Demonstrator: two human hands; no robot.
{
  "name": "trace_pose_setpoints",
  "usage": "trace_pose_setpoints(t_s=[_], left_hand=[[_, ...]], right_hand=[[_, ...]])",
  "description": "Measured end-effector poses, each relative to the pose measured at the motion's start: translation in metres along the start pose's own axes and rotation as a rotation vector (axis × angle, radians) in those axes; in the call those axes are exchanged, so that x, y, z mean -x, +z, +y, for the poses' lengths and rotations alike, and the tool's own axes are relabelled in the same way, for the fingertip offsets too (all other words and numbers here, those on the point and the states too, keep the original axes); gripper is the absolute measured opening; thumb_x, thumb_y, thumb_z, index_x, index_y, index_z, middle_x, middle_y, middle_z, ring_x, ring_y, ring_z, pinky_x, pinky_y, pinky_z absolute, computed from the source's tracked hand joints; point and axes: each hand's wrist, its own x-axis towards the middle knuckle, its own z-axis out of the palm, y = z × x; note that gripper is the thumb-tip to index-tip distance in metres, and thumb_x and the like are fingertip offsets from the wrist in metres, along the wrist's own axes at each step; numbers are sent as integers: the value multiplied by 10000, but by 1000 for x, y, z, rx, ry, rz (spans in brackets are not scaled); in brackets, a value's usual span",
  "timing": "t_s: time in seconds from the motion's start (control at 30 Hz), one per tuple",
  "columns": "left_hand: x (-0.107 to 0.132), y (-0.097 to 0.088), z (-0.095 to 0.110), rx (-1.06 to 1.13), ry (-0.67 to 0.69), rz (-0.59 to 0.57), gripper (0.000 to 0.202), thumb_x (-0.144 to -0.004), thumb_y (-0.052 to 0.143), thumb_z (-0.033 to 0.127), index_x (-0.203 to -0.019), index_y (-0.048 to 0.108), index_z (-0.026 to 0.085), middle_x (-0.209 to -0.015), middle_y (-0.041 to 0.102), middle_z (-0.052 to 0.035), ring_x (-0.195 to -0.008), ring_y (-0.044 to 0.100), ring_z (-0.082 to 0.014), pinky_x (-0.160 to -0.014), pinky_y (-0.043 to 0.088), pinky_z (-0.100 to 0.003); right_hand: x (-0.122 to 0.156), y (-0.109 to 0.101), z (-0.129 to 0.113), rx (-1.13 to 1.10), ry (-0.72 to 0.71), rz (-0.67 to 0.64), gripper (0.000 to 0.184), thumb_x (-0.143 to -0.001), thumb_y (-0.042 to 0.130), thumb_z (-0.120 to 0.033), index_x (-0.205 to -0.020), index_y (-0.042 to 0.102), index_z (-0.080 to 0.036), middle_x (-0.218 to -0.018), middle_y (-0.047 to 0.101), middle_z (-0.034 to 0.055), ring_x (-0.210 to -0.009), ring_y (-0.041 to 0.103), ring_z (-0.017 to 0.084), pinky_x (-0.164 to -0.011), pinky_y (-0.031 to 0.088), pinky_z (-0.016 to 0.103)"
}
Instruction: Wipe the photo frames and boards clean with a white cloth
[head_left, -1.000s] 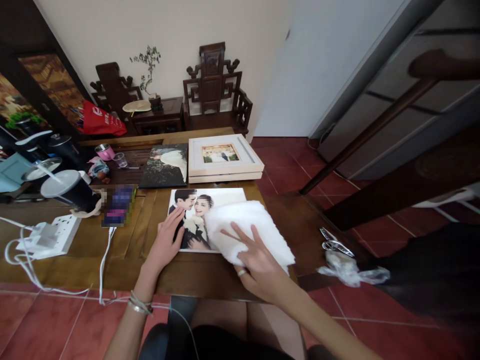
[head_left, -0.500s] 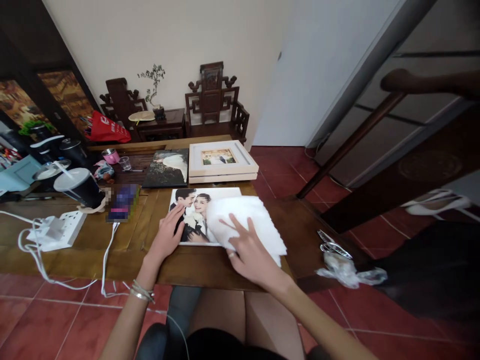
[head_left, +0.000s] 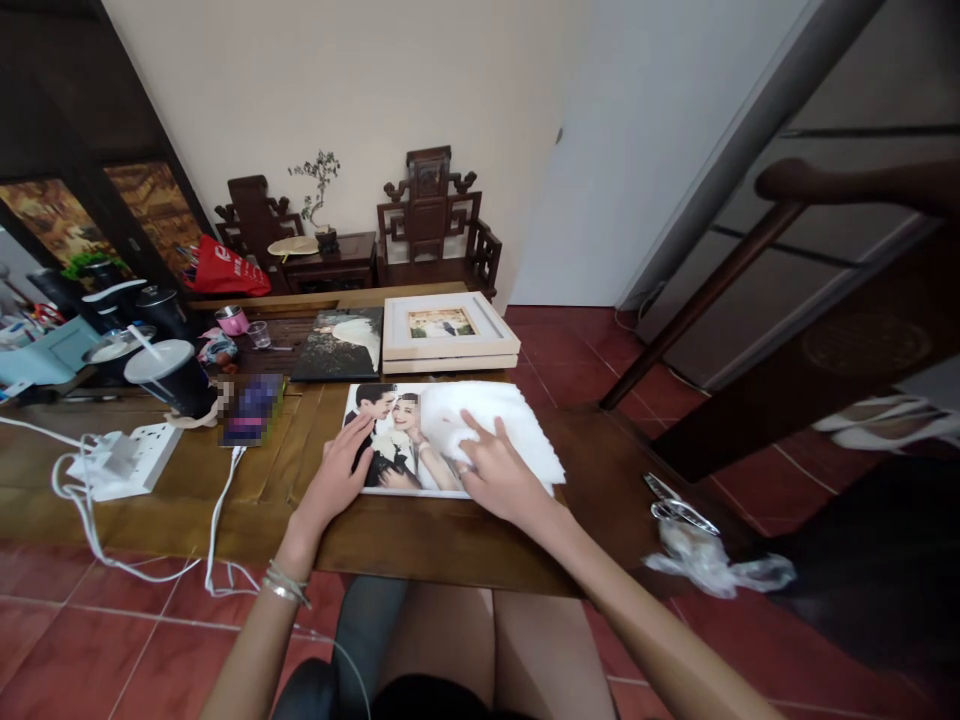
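On my feed, far left on the counter [head_left: 420, 540], a white power strip [head_left: 127, 455] lies flat, with white cords trailing off the front edge toward the red tile floor [head_left: 90, 640]. Behind it stands a dark cup [head_left: 171, 378] with a white lid and a straw. Just right of that a phone [head_left: 253, 410] lies flat, a cable [head_left: 221, 490] running from its near end. Next I see the left hand [head_left: 337, 478], bracelets at its wrist, lying flat with its fingers open and spread. The fingertips rest on the left edge of the photo [head_left: 390, 445], holding it down on the counter. The photo, a large picture of a couple, lies flat near the front middle of the counter. Behind it a dark print [head_left: 341, 343] lies beside a pale frame [head_left: 448, 333]; I cannot tell whether those two touch. A white cloth [head_left: 517, 425] covers the right half of the photo and overhangs its right edge. The right hand [head_left: 496, 478] presses on the cloth from above, palm down, fingers open and splayed, gripping nothing that I can make out. A ring shows on one finger. Well to the right, on dark wood past the counter's end, scissors [head_left: 679, 508] lie just beside a crumpled clear wrap [head_left: 712, 562].
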Motion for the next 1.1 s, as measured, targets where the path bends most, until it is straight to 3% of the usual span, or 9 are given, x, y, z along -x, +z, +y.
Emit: trace_pose_setpoints(t_s=[0.17, 0.33, 0.43, 0.67, 0.8, 0.93, 1.1], left_hand=[[0, 2, -1, -4, -2, 5, 431, -970, 356, 299, -1387, 431, 223, -1470, 422, -110, -1379, 354, -238, -1091, 309, -515], [1, 1, 0, 4, 2, 6, 433, -968, 363, 317, -1387, 428, 232, -1480, 407, -109, -1385, 343, -242, -1093, 302, -519], [1, 0, 0, 9, -2, -11, 433, -973, 351, 326, -1392, 419, 237, -1485, 399, -103, -1394, 327, -239, -1100, 283, -526], [1, 1, -3, 19, 0, -10, 430, -974, 354, 327, -1386, 432, 234, -1479, 410, -103, -1393, 329, -239, -1098, 297, -503], [1, 1, -3, 17, -8, -15, 436, -972, 355, 316, -1392, 425, 223, -1484, 403, -99, -1392, 329, -235, -1110, 277, -504], [1, 3, -5, 5, -14, -13, 440, -972, 351, 305, -1399, 418, 219, -1491, 393, -93, -1392, 329, -225, -1114, 279, -482], [1, 5, -8, -1, 1, -6, 443, -975, 345, 308, -1405, 408, 225, -1497, 386, -82, -1397, 322, -216, -1108, 298, -458]], right_hand=[[30, 2, -22, -60, -64, 45, 223, -730, 460, -63, -786, 659, -148, -1358, 527, 189, -1402, 235, 355, -1097, 124, 669], [64, 0, -42, -113, -156, -60, 200, -705, 481, -97, -744, 663, -169, -1451, 434, 121, -1422, 160, 355, -1098, 98, 684], [51, -3, -35, -115, -155, -95, 229, -737, 466, -92, -811, 671, -159, -1417, 480, 130, -1417, 195, 340, -1102, 126, 667], [-39, -10, 4, -1, -34, -81, 264, -842, 420, -137, -959, 652, -90, -1243, 593, 240, -1338, 378, 330, -1059, 259, 568], [-66, -9, 15, 9, -2, -43, 298, -871, 370, -137, -967, 645, -77, -1221, 600, 249, -1336, 374, 329, -1040, 270, 546], [-57, -4, 11, 25, 12, -46, 295, -851, 401, -142, -997, 642, -54, -1294, 537, 277, -1347, 349, 345, -1056, 222, 563], [-4, -2, -12, -26, -74, -121, 266, -804, 428, -110, -942, 655, -95, -1289, 563, 229, -1415, 212, 327, -1106, 128, 602]])
